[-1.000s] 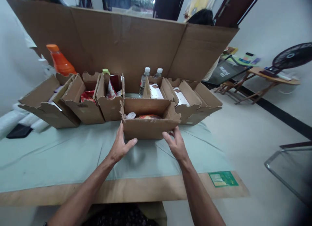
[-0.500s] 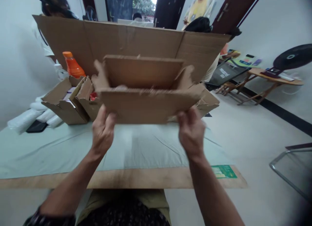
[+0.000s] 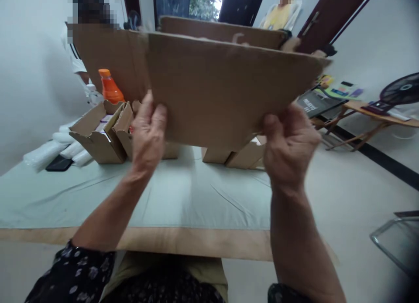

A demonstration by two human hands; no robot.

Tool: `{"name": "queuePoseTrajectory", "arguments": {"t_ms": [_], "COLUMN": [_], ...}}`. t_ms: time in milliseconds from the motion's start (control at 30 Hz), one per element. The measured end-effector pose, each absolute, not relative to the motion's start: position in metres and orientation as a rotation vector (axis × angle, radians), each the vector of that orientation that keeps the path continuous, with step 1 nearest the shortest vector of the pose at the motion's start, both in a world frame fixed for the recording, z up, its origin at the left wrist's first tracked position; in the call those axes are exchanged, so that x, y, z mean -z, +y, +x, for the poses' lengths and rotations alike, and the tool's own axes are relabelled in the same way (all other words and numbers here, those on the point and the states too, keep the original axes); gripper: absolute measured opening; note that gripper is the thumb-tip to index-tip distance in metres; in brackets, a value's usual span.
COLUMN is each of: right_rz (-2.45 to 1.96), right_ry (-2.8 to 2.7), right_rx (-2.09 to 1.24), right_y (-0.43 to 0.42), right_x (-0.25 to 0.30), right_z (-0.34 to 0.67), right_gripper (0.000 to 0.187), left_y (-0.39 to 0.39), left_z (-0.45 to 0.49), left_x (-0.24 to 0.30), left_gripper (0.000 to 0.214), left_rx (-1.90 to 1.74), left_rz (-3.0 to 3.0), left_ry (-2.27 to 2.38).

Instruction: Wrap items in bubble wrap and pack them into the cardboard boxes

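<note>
A brown cardboard box (image 3: 216, 89) is held up in the air in front of me, its near wall facing me and its contents mostly hidden. My left hand (image 3: 149, 133) grips its lower left corner, thumb on the near side. At the lower right corner my right hand (image 3: 290, 141) is closed on the same box. Below and behind it, more cardboard boxes stand on the cloth-covered table: an open one (image 3: 96, 137) at the left, and one (image 3: 244, 157) partly covered by the held box at the right.
An orange bottle (image 3: 111, 87) rises behind the left boxes, before a tall cardboard panel (image 3: 101, 54). White rolls (image 3: 42, 154) and a black phone-like slab (image 3: 59, 163) lie at left. A person (image 3: 281, 15) stands at the back; a fan (image 3: 399, 89) is at right.
Both hands have raised the box and brought it nearer to me, somewhat to the right. Its inside, visible before, is now mostly hidden by the near wall.
</note>
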State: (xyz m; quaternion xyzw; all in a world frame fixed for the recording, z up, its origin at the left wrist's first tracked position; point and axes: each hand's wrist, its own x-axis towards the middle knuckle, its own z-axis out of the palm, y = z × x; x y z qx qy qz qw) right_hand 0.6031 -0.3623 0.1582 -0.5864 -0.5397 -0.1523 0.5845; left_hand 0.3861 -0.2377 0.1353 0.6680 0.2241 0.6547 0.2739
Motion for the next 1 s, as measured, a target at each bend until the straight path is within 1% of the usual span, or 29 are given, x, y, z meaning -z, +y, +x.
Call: {"name": "queuePoseTrajectory", "arguments": {"t_ms": [67, 133, 167, 200, 300, 367, 433, 533, 600, 700, 800, 900, 1000], "right_rz": [-1.445, -1.633, -1.737, -1.808, -1.818, -1.787, -1.760, -1.706, -1.721, -1.764, -1.657, -1.549, -1.501], "right_ry": [-1.145, -0.958, -0.897, -0.909, -1.059, -1.127, -1.203, -1.324, -1.286, -1.046, -0.936, -0.963, -0.933], "right_rx": [0.441, 0.571, 0.572, 0.521, 0.235, 0.120, 0.081, 0.032, -0.038, -0.239, -0.501, -0.713, -0.767], "right_y": [-0.383, -0.418, -0.436, -0.450, -0.468, -0.465, -0.463, -0.472, -0.477, -0.469, -0.443, -0.421, -0.417], "right_x": [-0.152, -0.126, -0.108, -0.087, -0.028, 0.002, 0.021, 0.036, 0.040, 0.044, 0.046, 0.048, 0.052], "right_z": [0.611, 0.605, 0.598, 0.588, 0.558, 0.544, 0.537, 0.540, 0.551, 0.573, 0.587, 0.589, 0.589], "right_gripper": [0.033, 0.028, 0.028, 0.026, 0.022, 0.026, 0.032, 0.039, 0.043, 0.049, 0.058, 0.053, 0.048], "left_y": [-0.248, -0.274, -0.288, -0.300, -0.310, -0.298, -0.281, -0.269, -0.274, -0.296, -0.317, -0.328, -0.329], "left_z": [0.400, 0.395, 0.386, 0.375, 0.341, 0.329, 0.326, 0.325, 0.320, 0.311, 0.316, 0.339, 0.370], "left_x": [-0.130, -0.107, -0.090, -0.072, -0.020, 0.006, 0.025, 0.041, 0.049, 0.061, 0.068, 0.068, 0.067], "left_gripper": [0.035, 0.037, 0.038, 0.038, 0.041, 0.047, 0.054, 0.059, 0.061, 0.071, 0.075, 0.075, 0.079], "left_rx": [-1.609, -1.450, -1.408, -1.372, -1.243, -1.163, -1.120, -1.095, -1.109, -1.134, -1.098, -1.041, -0.952], "left_rz": [1.820, 1.852, 1.837, 1.817, 1.720, 1.653, 1.596, 1.524, 1.455, 1.327, 1.293, 1.366, 1.483], "left_ry": [0.534, 0.618, 0.686, 0.766, 0.999, 1.068, 1.083, 1.088, 1.112, 1.201, 1.224, 1.139, 0.997]}}
